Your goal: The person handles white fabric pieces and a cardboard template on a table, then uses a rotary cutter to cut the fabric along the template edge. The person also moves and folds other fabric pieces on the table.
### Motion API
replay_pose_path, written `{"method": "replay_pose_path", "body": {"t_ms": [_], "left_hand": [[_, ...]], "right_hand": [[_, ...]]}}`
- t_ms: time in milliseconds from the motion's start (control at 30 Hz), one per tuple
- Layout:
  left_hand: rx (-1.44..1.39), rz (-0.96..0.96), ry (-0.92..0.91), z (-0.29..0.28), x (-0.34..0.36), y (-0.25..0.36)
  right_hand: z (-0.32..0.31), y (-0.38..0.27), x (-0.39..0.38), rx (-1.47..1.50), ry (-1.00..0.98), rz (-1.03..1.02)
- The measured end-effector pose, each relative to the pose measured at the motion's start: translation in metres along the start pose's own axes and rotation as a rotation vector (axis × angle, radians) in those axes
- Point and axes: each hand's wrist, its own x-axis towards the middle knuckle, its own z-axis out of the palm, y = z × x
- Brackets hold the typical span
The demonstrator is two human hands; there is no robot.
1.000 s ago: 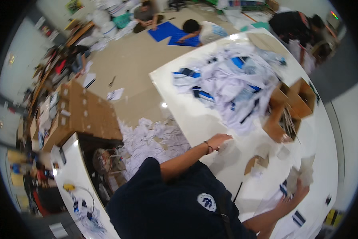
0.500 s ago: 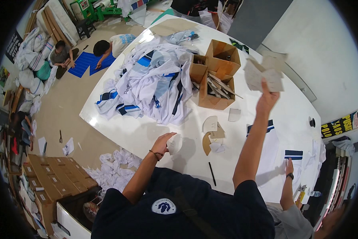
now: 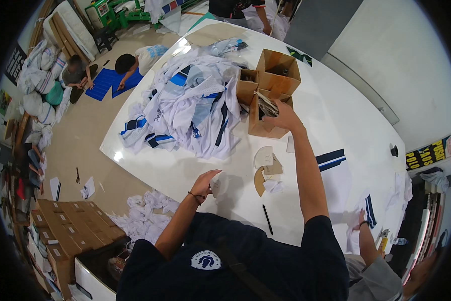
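Observation:
My left hand point(image 3: 203, 184) is closed on a white card pattern piece point(image 3: 219, 184) with a rounded edge, held just above the near part of the table. Farther off, my right hand point(image 3: 284, 116) is at the mouth of a cardboard box point(image 3: 265, 129), its fingers round a bunch of card pattern pieces point(image 3: 267, 105) seen edge-on. The hand hides part of the box, so which pieces it grips and which lie inside is unclear. Between my arms lie loose white and tan card pieces point(image 3: 273, 168) and a black pen point(image 3: 267, 219).
A heap of white and blue garments point(image 3: 185, 100) covers the table's far left, beside two more cardboard boxes point(image 3: 280, 70). At right, a co-worker's hand point(image 3: 363, 220) touches white cloth with a striped band point(image 3: 370, 210). Two people work on the floor at far left.
My right hand has swung left from the raised spot on the right, where it held several card pieces, to the box. My left hand stays nearly still. The co-worker's striped cloth has shifted.

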Motion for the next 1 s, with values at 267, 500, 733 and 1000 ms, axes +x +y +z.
{"method": "replay_pose_path", "body": {"t_ms": [267,500,733,1000], "left_hand": [[0.009,0.009,-0.007,0.008,0.005,0.0],[0.015,0.012,0.002,0.001,0.003,-0.001],[0.048,0.02,-0.05,0.012,0.005,0.007],[0.139,0.104,-0.047,-0.005,0.007,-0.009]], "right_hand": [[0.009,0.026,0.033,-0.272,0.049,0.074],[-0.02,0.017,0.029,0.205,-0.102,0.179],[-0.001,0.019,0.048,-0.086,-0.419,0.139],[-0.045,0.008,0.012,0.061,0.431,0.28]]}}
